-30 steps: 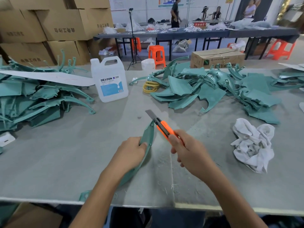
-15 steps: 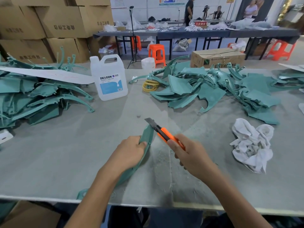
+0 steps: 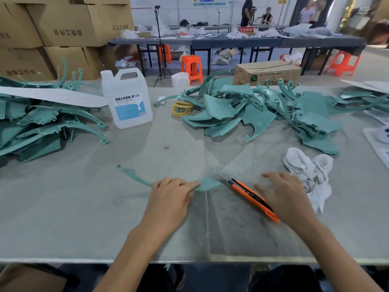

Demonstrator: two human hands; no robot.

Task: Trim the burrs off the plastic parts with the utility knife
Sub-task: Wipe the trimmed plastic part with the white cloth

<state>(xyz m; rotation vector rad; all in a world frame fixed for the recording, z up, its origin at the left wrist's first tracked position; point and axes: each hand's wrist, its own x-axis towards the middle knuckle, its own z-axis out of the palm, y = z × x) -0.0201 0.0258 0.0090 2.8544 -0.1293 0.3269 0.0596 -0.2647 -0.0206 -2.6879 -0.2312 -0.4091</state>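
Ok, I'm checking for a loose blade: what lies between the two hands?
In the head view, the orange utility knife lies between the left hand and right hand, blade out, tip beside the wide end of the green part.

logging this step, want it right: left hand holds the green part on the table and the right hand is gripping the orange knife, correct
Not quite. The right hand is not gripping the orange knife: the knife lies on the table beside its spread fingers. The head view shows it. The left hand does hold the green part on the table.
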